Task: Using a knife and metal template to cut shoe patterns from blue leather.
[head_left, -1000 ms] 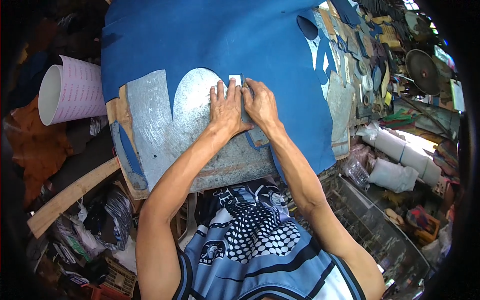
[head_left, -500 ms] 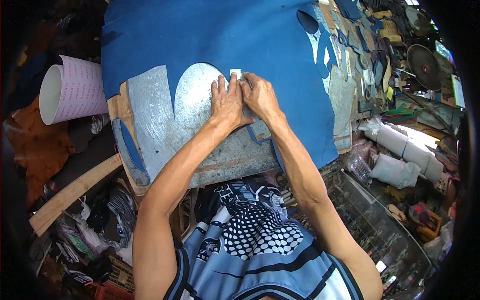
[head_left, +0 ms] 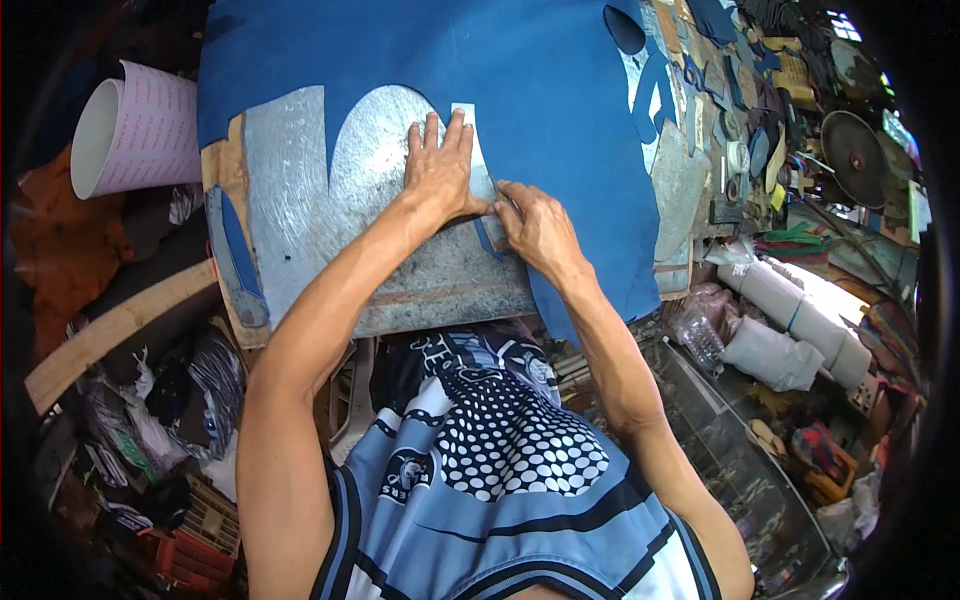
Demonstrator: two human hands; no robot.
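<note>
A large blue sheet (head_left: 400,45), which looks like leather or a similar material, covers much of the metal-topped table (head_left: 285,190). My left hand (head_left: 437,178) lies with fingers stretched out at the sheet's cut edge, pressing on a pale grey flat strip (head_left: 463,108). The hand covers part of that strip. Beside the strip's right edge, close to my left thumb, my right hand (head_left: 543,228) rests low with its fingers pinched together. What it grips is mostly hidden. A narrow blue offcut (head_left: 488,240) shows between the hands.
A curled white sheet (head_left: 135,130) stands left of the table. Blue and grey cut pieces (head_left: 655,105) lie along the right side. White wrapped rolls (head_left: 790,310) lie at right. A wooden plank (head_left: 120,335) juts out at lower left, near plastic bags (head_left: 210,390).
My right hand has slid toward me along the strip's right edge, exposing more of the strip. My left hand stays pressed on it. The whole view has shifted slightly.
</note>
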